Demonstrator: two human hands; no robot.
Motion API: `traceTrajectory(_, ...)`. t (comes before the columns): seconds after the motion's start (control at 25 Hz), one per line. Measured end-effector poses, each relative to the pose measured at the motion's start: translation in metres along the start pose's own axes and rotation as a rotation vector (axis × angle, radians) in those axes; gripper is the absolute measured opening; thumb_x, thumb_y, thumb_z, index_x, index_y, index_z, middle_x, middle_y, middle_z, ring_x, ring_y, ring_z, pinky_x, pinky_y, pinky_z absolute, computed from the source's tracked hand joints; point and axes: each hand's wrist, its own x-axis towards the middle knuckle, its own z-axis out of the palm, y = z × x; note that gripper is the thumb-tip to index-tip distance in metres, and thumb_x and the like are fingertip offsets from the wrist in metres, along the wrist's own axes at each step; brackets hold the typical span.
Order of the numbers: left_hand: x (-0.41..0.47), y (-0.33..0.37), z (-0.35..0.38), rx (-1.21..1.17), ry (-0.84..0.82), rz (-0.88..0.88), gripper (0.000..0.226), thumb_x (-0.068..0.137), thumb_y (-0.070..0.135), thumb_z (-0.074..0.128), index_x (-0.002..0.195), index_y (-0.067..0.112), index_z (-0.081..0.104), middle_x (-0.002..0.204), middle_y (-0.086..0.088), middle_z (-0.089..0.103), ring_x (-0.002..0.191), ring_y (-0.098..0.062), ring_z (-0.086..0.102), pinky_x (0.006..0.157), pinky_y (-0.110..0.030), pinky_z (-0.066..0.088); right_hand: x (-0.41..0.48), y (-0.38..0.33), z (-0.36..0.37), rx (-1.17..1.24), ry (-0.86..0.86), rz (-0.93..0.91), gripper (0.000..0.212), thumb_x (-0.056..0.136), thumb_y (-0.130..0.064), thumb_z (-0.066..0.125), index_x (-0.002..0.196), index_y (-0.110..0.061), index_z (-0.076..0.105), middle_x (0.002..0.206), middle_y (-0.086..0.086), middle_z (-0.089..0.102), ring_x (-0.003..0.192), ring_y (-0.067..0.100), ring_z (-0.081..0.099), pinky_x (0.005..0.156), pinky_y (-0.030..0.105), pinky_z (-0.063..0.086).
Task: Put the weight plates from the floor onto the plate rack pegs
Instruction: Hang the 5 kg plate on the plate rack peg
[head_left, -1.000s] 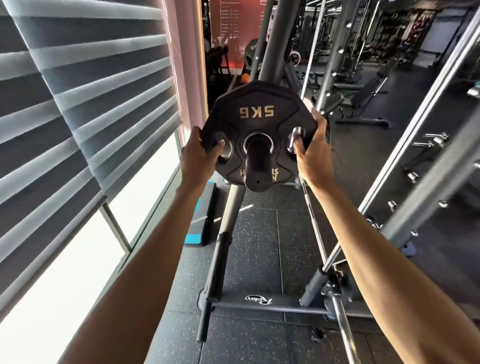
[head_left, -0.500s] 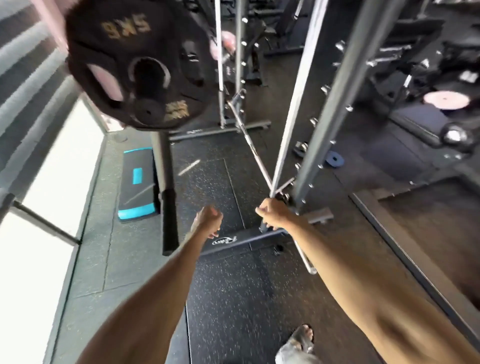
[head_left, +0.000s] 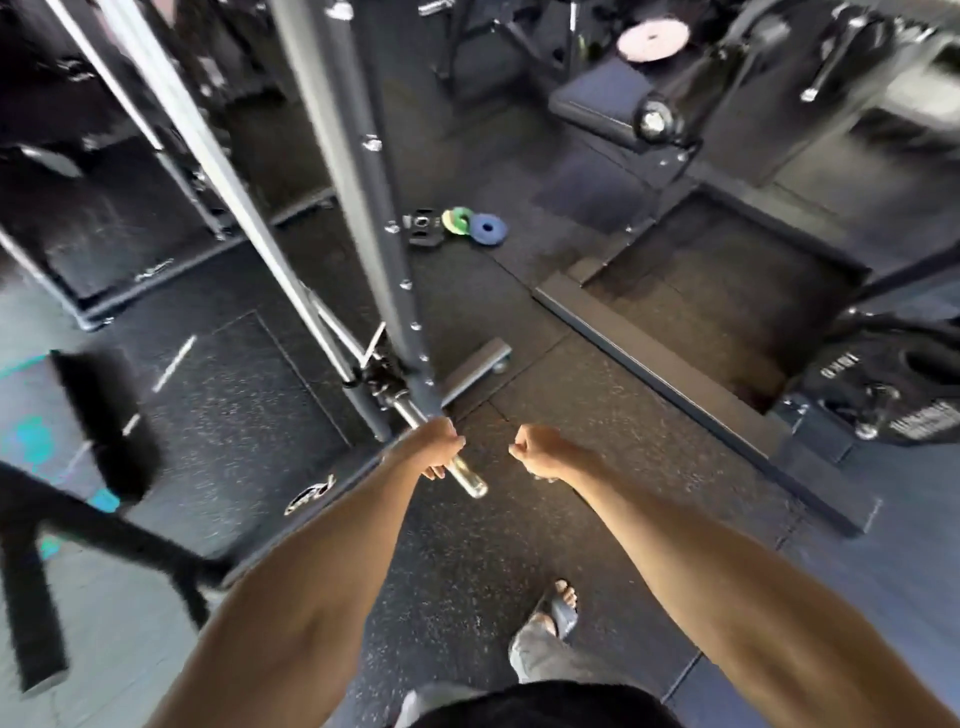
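Observation:
Three small weight plates lie together on the rubber floor beyond the rack upright: a black plate (head_left: 423, 226), a green plate (head_left: 457, 219) and a blue plate (head_left: 487, 227). My left hand (head_left: 439, 449) hangs low with loosely curled fingers and holds nothing; it overlaps the chrome barbell end (head_left: 465, 480) that lies on the floor beneath it. Beside it, my right hand (head_left: 540, 449) is also loosely curled and holds nothing. The plates lie well ahead of both hands. The peg with the 5 kg plate is out of view.
A grey rack upright (head_left: 358, 182) with slanted rails rises just ahead of my left hand. A large black plate (head_left: 914, 395) sits at the right edge. A long dark floor beam (head_left: 675, 364) crosses on the right. A bench (head_left: 602, 104) and a pink plate (head_left: 652, 39) are farther back.
Both hands let go of the 5 kg plate, left on its peg, and dropped low. The view swung right and down, so the floor plates are in sight.

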Motion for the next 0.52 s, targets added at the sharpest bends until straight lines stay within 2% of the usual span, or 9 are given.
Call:
traceTrajectory(0.08,0.028,0.050,0.011,0.050,0.002,0.044,0.031,0.100,0.028,0.049,0.107,0.001,0.062,0.102,-0.021,0.072,0.087,-0.033,0.072,0.077,-0.044,0.061,0.011,0.040,-0.025,-0.015,0.003,0.012,0.044,0.103,-0.032,0.045,0.063,-0.018,0.037,0.086,0.021,0.061,0.083,0.029,0.061,0.070,0.032,0.044)
traceTrajectory(0.12,0.041,0.075,0.016,0.053,-0.015,0.069,0.031,0.100,0.028,0.049,0.109,0.000,0.062,0.103,-0.022,0.072,0.091,-0.034,0.072,0.080,-0.046,0.060,0.017,0.058,-0.037,-0.009,0.003,0.026,0.046,0.103,-0.032,0.045,0.061,-0.019,0.034,0.080,0.019,0.058,0.081,0.027,0.059,0.072,0.031,0.043)
traceTrajectory(0.2,0.067,0.119,0.022,0.048,-0.054,0.091,0.030,0.101,0.026,0.047,0.108,0.000,0.060,0.100,-0.022,0.072,0.087,-0.035,0.073,0.077,-0.047,0.061,0.034,0.092,-0.062,-0.003,-0.004,0.047,0.045,0.104,-0.031,0.044,0.061,-0.020,0.035,0.067,0.008,0.048,0.074,0.021,0.052,0.077,0.032,0.048)
traceTrajectory(0.24,0.077,0.135,0.022,0.055,-0.078,0.095,0.030,0.102,0.025,0.045,0.107,0.000,0.060,0.098,-0.023,0.072,0.084,-0.034,0.073,0.075,-0.046,0.062,0.041,0.103,-0.073,0.005,-0.016,0.065,0.042,0.104,-0.030,0.044,0.064,-0.019,0.041,0.067,0.006,0.049,0.074,0.019,0.052,0.077,0.032,0.049)
traceTrajectory(0.32,0.106,0.156,0.019,0.071,-0.105,0.073,0.030,0.102,0.025,0.045,0.106,-0.001,0.061,0.097,-0.023,0.072,0.081,-0.033,0.074,0.073,-0.046,0.062,0.060,0.120,-0.097,0.018,-0.037,0.064,0.036,0.105,-0.028,0.044,0.078,-0.008,0.058,0.081,0.013,0.065,0.077,0.022,0.059,0.072,0.029,0.045)
traceTrajectory(0.36,0.124,0.164,0.016,0.074,-0.114,0.050,0.030,0.102,0.025,0.045,0.106,0.000,0.061,0.096,-0.023,0.072,0.080,-0.032,0.074,0.072,-0.046,0.062,0.075,0.127,-0.109,0.014,-0.053,0.055,0.037,0.105,-0.028,0.044,0.080,-0.006,0.060,0.088,0.016,0.069,0.078,0.024,0.062,0.071,0.029,0.044)
traceTrajectory(0.44,0.161,0.174,0.006,0.096,-0.128,0.012,0.031,0.102,0.027,0.045,0.107,0.000,0.061,0.095,-0.023,0.072,0.077,-0.032,0.074,0.070,-0.045,0.063,0.105,0.139,-0.132,-0.030,-0.070,0.035,0.041,0.104,-0.029,0.044,0.068,-0.013,0.052,0.093,0.020,0.072,0.081,0.029,0.068,0.077,0.031,0.049)
traceTrajectory(0.52,0.200,0.187,-0.009,0.089,-0.137,-0.018,0.032,0.101,0.028,0.045,0.108,0.001,0.060,0.093,-0.022,0.072,0.074,-0.031,0.075,0.066,-0.042,0.063,0.140,0.151,-0.158,-0.053,-0.089,0.021,0.038,0.104,-0.032,0.042,0.068,-0.018,0.044,0.100,0.020,0.071,0.092,0.033,0.070,0.083,0.035,0.051)
